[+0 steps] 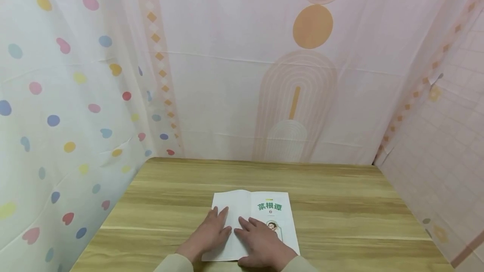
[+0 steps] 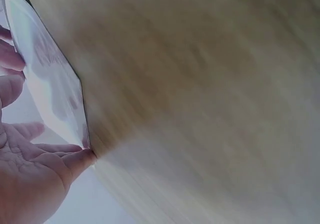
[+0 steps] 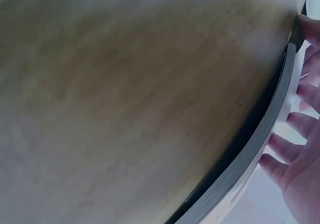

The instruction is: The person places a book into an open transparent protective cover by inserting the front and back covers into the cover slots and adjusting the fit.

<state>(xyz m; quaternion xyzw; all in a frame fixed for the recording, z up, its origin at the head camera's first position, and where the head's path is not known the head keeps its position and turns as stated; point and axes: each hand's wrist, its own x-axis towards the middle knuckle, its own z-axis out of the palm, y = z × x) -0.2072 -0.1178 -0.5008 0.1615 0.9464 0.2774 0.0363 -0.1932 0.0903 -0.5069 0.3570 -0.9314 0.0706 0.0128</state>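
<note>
An open book [image 1: 270, 230] lies on the wooden table, with green Chinese characters and a small drawn figure on its right page and a blank left page. My left hand [image 1: 211, 232] rests on the left page, fingers extended. Beside the fold, my right hand [image 1: 261, 242] lies with spread fingers across the pages, hiding the lower middle. In the left wrist view the left hand [image 2: 30, 169] has its thumb at a corner of the book [image 2: 55, 88]. The right wrist view shows the fingertips of the right hand [image 3: 300, 159] along the thick page block [image 3: 250, 149].
The wood-grained table [image 1: 340, 213] extends around the book on all visible sides. A pink patterned curtain [image 1: 219, 95] hangs behind it, a dotted curtain [image 1: 75, 83] on the left, and a pale grid-patterned one [image 1: 446, 137] on the right.
</note>
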